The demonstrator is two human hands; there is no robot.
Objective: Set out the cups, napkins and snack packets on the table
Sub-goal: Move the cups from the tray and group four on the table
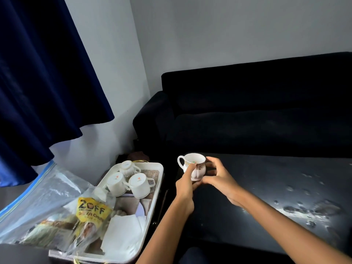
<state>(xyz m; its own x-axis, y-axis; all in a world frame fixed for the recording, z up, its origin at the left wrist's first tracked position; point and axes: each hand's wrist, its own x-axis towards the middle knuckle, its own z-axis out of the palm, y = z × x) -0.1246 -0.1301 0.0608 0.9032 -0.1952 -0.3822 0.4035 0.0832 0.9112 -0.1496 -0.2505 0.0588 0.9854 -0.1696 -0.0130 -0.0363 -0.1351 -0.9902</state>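
A white cup [198, 161] with a gold-patterned band stands upright near the far left corner of the dark table [266, 187], handle to the left. My left hand [187, 180] grips its front and base, one finger up against the rim. My right hand [217, 176] curls around its right side, fingers at the cup's body. Three white cups [140, 184] lie upside down at the far end of a white tray [158, 168] on the left. White napkins [123, 233] lie at the tray's near end. Snack packets [91, 212] sit inside a clear plastic bag.
The clear zip bag [47, 197] with a blue seal spreads over the tray's left side. A dark sofa [257, 111] stands right behind the table. A dark blue curtain [42, 73] hangs at the left. The table's right part shows pale smudges [308, 206].
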